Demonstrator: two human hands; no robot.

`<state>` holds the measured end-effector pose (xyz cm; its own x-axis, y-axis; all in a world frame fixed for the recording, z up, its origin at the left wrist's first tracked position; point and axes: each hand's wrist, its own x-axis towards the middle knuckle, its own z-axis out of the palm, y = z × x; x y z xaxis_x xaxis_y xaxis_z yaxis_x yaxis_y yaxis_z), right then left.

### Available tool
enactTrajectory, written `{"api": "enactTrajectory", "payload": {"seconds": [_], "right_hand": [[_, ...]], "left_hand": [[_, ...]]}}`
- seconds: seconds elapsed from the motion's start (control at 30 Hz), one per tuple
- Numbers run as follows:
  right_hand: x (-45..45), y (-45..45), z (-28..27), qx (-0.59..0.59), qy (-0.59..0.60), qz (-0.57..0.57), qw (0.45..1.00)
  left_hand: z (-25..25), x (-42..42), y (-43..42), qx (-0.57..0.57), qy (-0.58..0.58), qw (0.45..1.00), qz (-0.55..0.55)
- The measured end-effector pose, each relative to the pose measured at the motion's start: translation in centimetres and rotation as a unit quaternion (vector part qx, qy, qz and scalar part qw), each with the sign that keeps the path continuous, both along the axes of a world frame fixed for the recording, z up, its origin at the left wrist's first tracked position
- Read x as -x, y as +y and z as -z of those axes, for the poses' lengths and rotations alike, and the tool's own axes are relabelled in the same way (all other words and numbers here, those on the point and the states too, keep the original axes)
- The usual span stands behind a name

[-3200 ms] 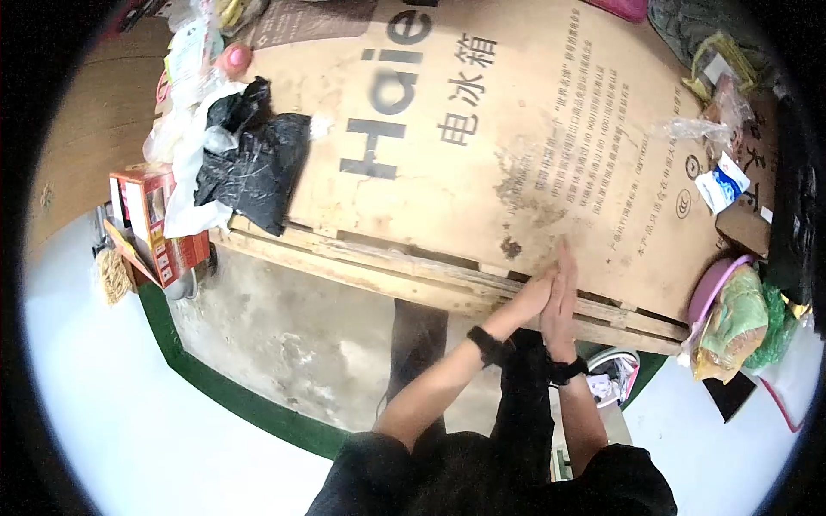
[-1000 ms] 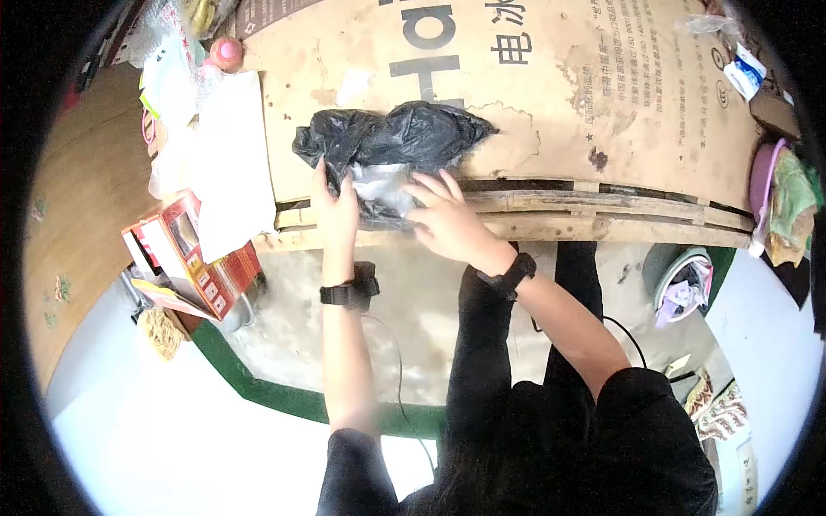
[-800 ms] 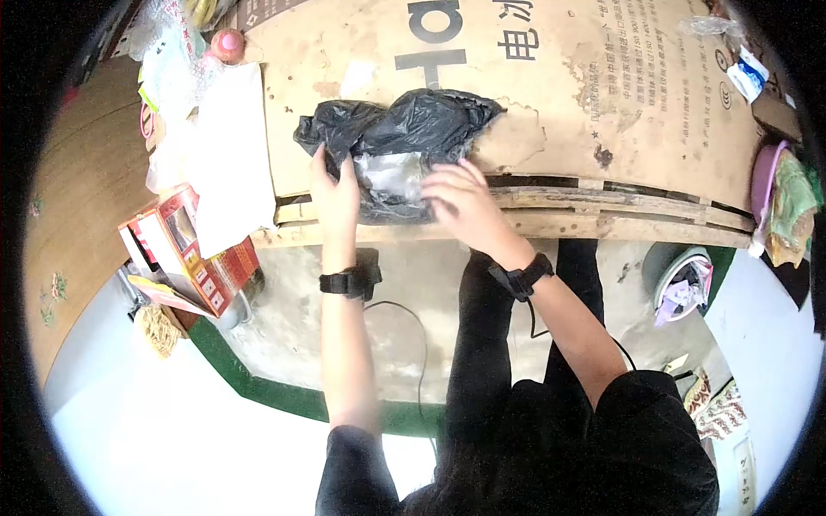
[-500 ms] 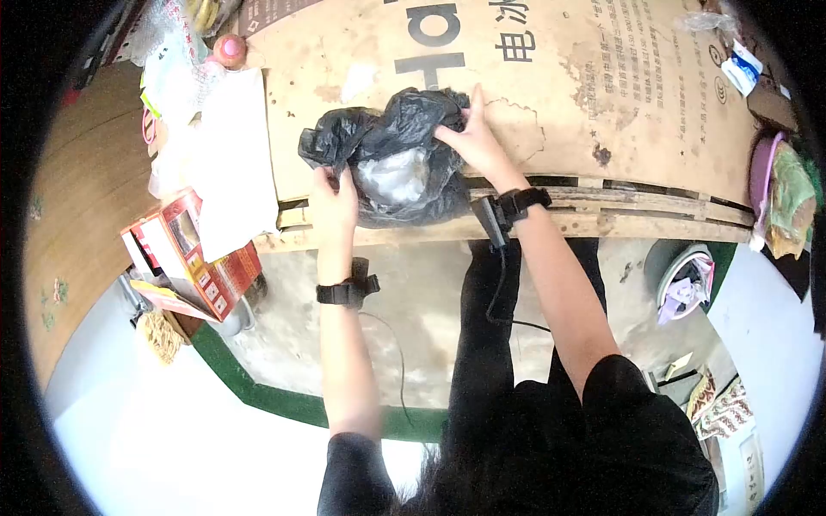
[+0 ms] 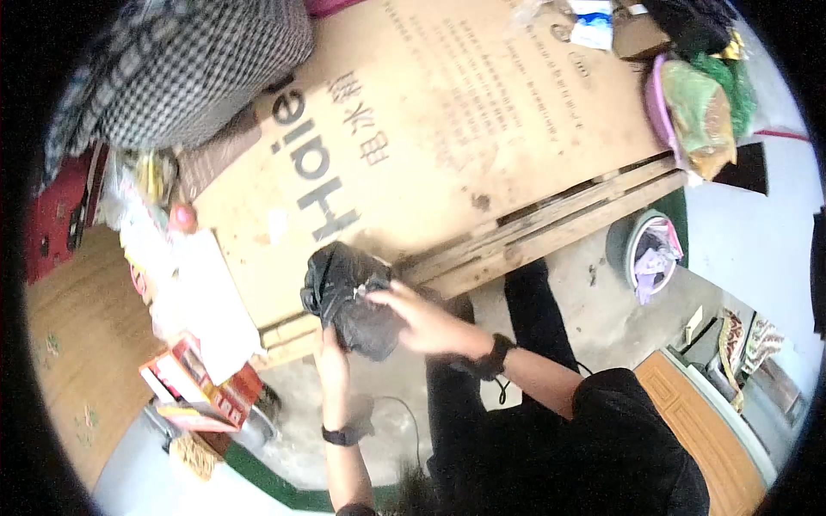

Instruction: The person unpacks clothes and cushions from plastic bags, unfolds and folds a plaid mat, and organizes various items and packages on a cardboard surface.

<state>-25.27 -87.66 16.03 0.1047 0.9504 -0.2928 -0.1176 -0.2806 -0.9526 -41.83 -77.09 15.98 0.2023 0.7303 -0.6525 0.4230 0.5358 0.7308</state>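
Observation:
A crumpled black plastic bag (image 5: 344,297) is held at the near edge of the slatted platform, bunched up so that its contents are hidden. My left hand (image 5: 332,365) grips it from below on the left, with part of the fingers behind the plastic. On the right side, my right hand (image 5: 422,322) has its fingers closed on the bag near its upper right edge; this hand is slightly blurred. Both wrists wear black straps.
Printed cardboard (image 5: 430,129) covers the wooden platform (image 5: 551,232). A white sheet (image 5: 206,301) and red-orange box (image 5: 202,387) are at left, beside a checked cloth (image 5: 206,69). A purple basin (image 5: 658,103) and waste bin (image 5: 650,258) are at right.
The bag, earlier spread with whitish contents showing, is now gathered and dark all over. Both hands have brought it nearer my body. The view has turned, bringing the checked cloth in.

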Motion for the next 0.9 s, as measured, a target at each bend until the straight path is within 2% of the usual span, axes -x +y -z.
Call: {"api": "enactTrajectory", "payload": {"seconds": [0.07, 0.13, 0.17, 0.2, 0.27, 0.3, 0.33, 0.4, 0.47, 0.5, 0.53, 0.57, 0.63, 0.67, 0.7, 0.73, 0.77, 0.8, 0.83, 0.87, 0.9], "right_hand": [[-0.2, -3.6, 0.3, -0.035, -0.155, 0.014, 0.987], [-4.1, -5.5, -1.8, -0.003, -0.217, -0.023, 0.976], [-5.1, -6.8, -1.4, -0.029, -0.337, 0.021, 0.941], [-5.6, -8.2, -1.1, -0.003, -0.385, 0.1, 0.918], [-9.3, -10.2, -0.9, 0.047, -0.413, 0.173, 0.893], [-11.9, -11.6, -0.5, 0.053, -0.415, 0.162, 0.894], [-14.4, -12.5, 0.7, 0.035, -0.438, 0.164, 0.883], [-19.5, -14.2, 0.0, 0.061, -0.396, 0.239, 0.885], [-26.2, -15.9, -1.6, 0.09, -0.341, 0.246, 0.903], [-29.2, -16.7, -0.9, 0.069, -0.368, 0.265, 0.889], [-32.7, -17.7, -0.7, 0.018, -0.476, 0.211, 0.853], [-35.6, -18.2, 0.2, 0.017, -0.505, 0.23, 0.832], [-42.0, -18.8, -1.7, 0.011, -0.471, 0.262, 0.842], [-45.2, -18.7, -0.4, 0.01, -0.422, 0.287, 0.86], [-48.1, -18.8, 3.0, -0.004, -0.437, 0.346, 0.83], [-50.9, -18.8, 3.8, -0.038, -0.473, 0.372, 0.798], [-53.5, -18.4, 4.4, -0.036, -0.503, 0.406, 0.762], [-55.4, -18.2, 3.8, -0.049, -0.468, 0.418, 0.778], [-57.4, -17.6, 5.0, -0.058, -0.444, 0.448, 0.774], [-58.8, -17.1, 6.2, -0.009, -0.451, 0.462, 0.764], [-60.3, -16.5, 6.4, -0.006, -0.433, 0.491, 0.756]], "left_hand": [[-1.9, -4.2, -2.5, 0.018, -0.002, 0.992, 0.121], [-3.4, -8.9, -5.4, -0.035, 0.023, 0.986, 0.163], [-3.9, -11.7, -6.6, -0.06, 0.034, 0.983, 0.17], [-5.0, -14.0, -8.0, -0.083, 0.04, 0.973, 0.211], [-4.7, -18.4, -10.3, -0.035, -0.019, 0.978, 0.203], [-5.2, -20.0, -10.6, 0.021, 0.063, 0.95, 0.304], [-4.8, -22.4, -11.4, 0.03, 0.057, 0.958, 0.278], [-6.2, -29.0, -13.2, 0.019, -0.034, 0.979, 0.202], [-6.4, -34.4, -13.9, -0.018, -0.011, 0.944, 0.329], [-5.3, -37.3, -14.5, -0.018, -0.059, 0.943, 0.327], [-5.2, -40.8, -15.0, -0.039, -0.12, 0.934, 0.333], [-5.4, -44.0, -15.3, -0.063, -0.122, 0.92, 0.366], [-4.5, -50.6, -15.6, -0.115, -0.192, 0.898, 0.379], [-4.9, -53.8, -15.8, -0.135, -0.211, 0.884, 0.394], [-2.3, -56.5, -15.3, -0.202, -0.19, 0.869, 0.409], [-3.0, -58.9, -15.2, -0.206, -0.154, 0.852, 0.457], [-2.4, -60.9, -15.2, -0.269, -0.183, 0.826, 0.461], [-1.7, -62.6, -15.2, -0.33, -0.212, 0.795, 0.463], [0.1, -64.0, -15.2, -0.328, -0.211, 0.786, 0.48], [2.9, -64.9, -15.1, -0.327, -0.208, 0.777, 0.496], [5.8, -65.1, -14.9, -0.27, -0.144, 0.766, 0.566]]}}
